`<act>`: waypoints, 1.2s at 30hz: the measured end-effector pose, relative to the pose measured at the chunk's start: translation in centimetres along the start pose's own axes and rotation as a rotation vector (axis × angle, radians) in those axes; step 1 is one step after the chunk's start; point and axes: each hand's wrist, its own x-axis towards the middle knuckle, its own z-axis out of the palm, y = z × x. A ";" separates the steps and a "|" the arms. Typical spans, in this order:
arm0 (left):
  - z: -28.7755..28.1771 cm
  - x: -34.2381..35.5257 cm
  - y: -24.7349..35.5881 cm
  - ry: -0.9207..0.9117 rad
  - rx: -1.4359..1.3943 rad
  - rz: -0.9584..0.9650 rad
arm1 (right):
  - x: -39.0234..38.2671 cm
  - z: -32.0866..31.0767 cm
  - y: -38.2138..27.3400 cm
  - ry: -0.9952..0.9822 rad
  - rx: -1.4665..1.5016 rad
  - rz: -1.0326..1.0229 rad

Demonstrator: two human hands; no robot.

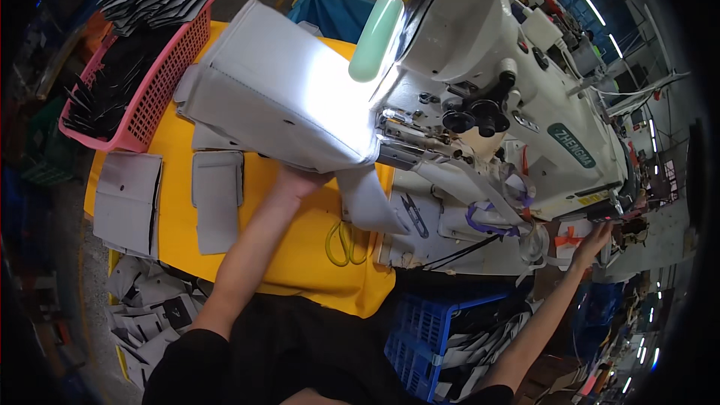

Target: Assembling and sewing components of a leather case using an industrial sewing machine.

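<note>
The grey case (255,97) lies over and just beyond the left hand (302,179), the nearer one, its long axis slanting rightward to the sewing machine (480,37). The right hand (592,246) is well apart, near the machine's end. How open both are, or what they grip, I cannot tell.

A boxy, pale-grey stitched piece (247,94) sits tilted just left of the sewing machine (480,37), its brightly lit right end reaching the machine's needle area.
</note>
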 end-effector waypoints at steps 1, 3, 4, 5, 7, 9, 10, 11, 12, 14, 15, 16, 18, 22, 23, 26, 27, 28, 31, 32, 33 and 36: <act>0.1 -0.2 0.5 0.017 0.094 0.015 | 0.6 -2.3 1.8 -0.134 0.118 0.038; 0.9 -0.8 1.3 0.057 0.213 0.075 | 2.1 1.8 -2.7 -0.290 0.283 0.099; 1.1 -0.8 1.3 0.130 0.238 0.113 | 4.2 3.3 -9.2 0.084 0.646 0.478; 1.5 -0.4 0.9 0.192 0.265 0.130 | 4.5 2.1 -7.0 0.096 0.628 0.481; 1.9 0.4 0.3 0.319 0.322 0.174 | 5.6 -0.3 -1.2 0.169 -0.006 -0.073; 1.2 0.4 0.0 0.320 0.369 0.250 | 4.5 1.7 -2.6 0.156 0.114 0.057; 0.6 0.3 -0.3 0.304 0.409 0.312 | 3.8 2.5 -5.0 0.157 0.224 0.175; -0.1 0.2 -0.5 0.288 0.451 0.374 | 3.3 3.1 -7.0 0.158 0.331 0.294; -0.9 0.6 -0.8 0.263 0.494 0.412 | 2.9 2.3 -7.9 0.176 0.420 0.411; -4.5 1.7 0.6 0.126 0.480 0.396 | 5.4 -2.0 -5.3 0.153 -0.119 -0.100; -6.8 1.8 2.1 0.003 0.476 0.420 | 4.6 -0.9 -9.1 0.143 -0.104 -0.096; -9.1 1.8 3.6 -0.121 0.472 0.441 | 2.9 -0.4 -13.1 0.334 -0.299 -0.134; -9.8 2.0 3.9 -0.255 0.464 0.447 | -3.4 0.6 -20.5 0.629 -0.493 -0.306; -7.6 1.2 2.9 -0.469 0.434 0.436 | -15.0 8.9 -32.5 -0.195 -0.111 -0.123; -6.9 0.8 2.5 -0.525 0.423 0.420 | -15.7 10.1 -33.6 -0.210 -0.130 -0.161; -5.0 0.0 1.7 -0.701 0.376 0.389 | -15.3 12.2 -34.4 -0.225 -0.118 -0.109; -4.7 -0.1 1.4 -0.763 0.355 0.381 | -15.1 12.2 -34.4 -0.225 -0.086 -0.015; -5.4 0.1 1.8 -0.774 0.341 0.387 | -14.9 12.0 -34.4 -0.288 -0.106 0.059; -10.6 1.0 5.5 -0.511 -0.339 0.204 | -15.7 11.0 -34.8 -0.252 -0.120 0.014; -10.5 1.3 5.5 -0.414 -0.557 0.128 | -16.5 10.6 -35.2 -0.162 -0.113 -0.074; -10.5 1.8 5.1 -0.429 -0.569 0.130 | -17.3 10.2 -35.8 -0.089 0.016 -0.044; -4.9 -0.7 1.4 -0.494 -0.323 0.254 | -21.4 8.9 -38.9 -0.014 0.232 -0.068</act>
